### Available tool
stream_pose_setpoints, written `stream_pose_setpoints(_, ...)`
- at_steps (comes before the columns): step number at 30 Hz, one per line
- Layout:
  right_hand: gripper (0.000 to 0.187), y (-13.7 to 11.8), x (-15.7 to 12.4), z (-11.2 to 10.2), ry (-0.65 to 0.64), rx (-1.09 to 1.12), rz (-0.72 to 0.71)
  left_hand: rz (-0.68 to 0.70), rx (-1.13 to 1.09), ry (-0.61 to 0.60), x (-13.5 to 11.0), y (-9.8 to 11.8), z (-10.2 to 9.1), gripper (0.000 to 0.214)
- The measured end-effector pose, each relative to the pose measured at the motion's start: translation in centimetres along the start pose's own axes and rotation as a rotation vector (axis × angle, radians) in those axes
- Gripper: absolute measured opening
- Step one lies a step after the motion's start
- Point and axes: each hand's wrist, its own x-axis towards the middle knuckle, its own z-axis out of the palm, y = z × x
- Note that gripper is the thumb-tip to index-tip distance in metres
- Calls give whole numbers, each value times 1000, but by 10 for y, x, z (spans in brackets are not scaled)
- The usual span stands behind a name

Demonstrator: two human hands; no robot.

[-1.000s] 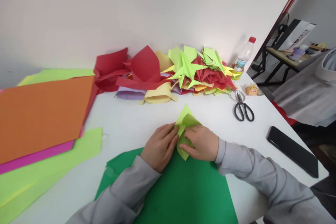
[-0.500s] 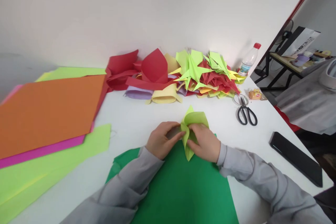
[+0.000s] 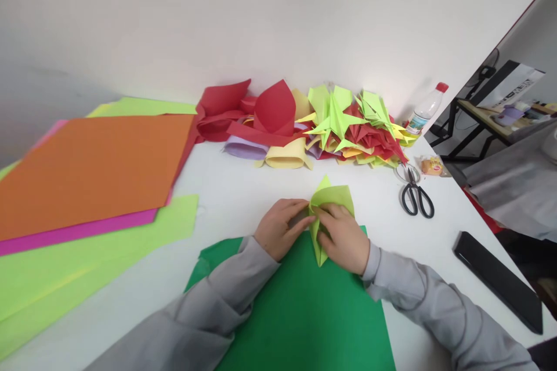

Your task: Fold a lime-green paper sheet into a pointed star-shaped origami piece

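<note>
A folded yellow-green paper [image 3: 343, 196] stands between my hands, with one point up and another down over the green sheet. My left hand [image 3: 282, 227] pinches its left edge between thumb and fingertips. From the right, my right hand [image 3: 343, 237] grips the paper, its fingers pressing on the middle fold and covering part of it. Beneath my hands and forearms lies a large green sheet [image 3: 308, 313] on the white table [image 3: 235, 203].
Orange sheets [image 3: 104, 168] are stacked at left over magenta and lime ones. Along the wall sit red paper forms [image 3: 274, 107] and folded lime stars [image 3: 333, 119]. Scissors [image 3: 415, 194], a bottle [image 3: 426, 107], a wrapped snack [image 3: 431, 165] and a black phone [image 3: 498, 281] are at right.
The view has shifted, so the table contents appear further right. My right fingers have moved across onto the paper's middle fold, and its opening looks flatter. Both hands still hold it.
</note>
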Motion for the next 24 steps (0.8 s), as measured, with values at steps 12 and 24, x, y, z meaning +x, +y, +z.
stream_pose_setpoints(12, 37, -3, 2, -2, -35, 5, 36, -16, -6, 7, 2, -3, 4, 46)
stream_pose_setpoints(24, 34, 2, 4, 2, 14, 70, 28, -151, -235, -231, 38, -11, -10, 41)
